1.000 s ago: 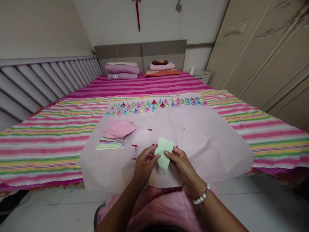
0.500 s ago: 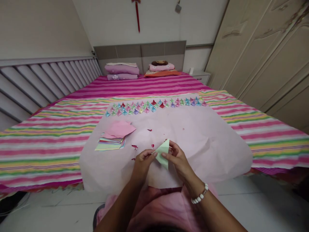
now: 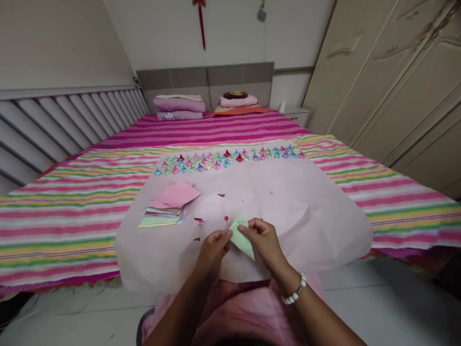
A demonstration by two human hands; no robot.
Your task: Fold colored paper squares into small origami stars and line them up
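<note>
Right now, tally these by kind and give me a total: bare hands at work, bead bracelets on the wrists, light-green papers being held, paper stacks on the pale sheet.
Hands: 2 (left hand, right hand)
Bead bracelet: 1
Held light-green paper: 1
Multicoloured paper stack: 1
Total: 5

Right hand (image 3: 266, 241) has room rightward over the sheet (image 3: 324, 235); paper stack (image 3: 171, 198) obstructs forward-left, folded papers (image 3: 239, 158) ahead.

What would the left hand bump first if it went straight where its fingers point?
The left hand would probably meet the green paper it pinches, then maybe the right hand; depth is unclear.
</note>
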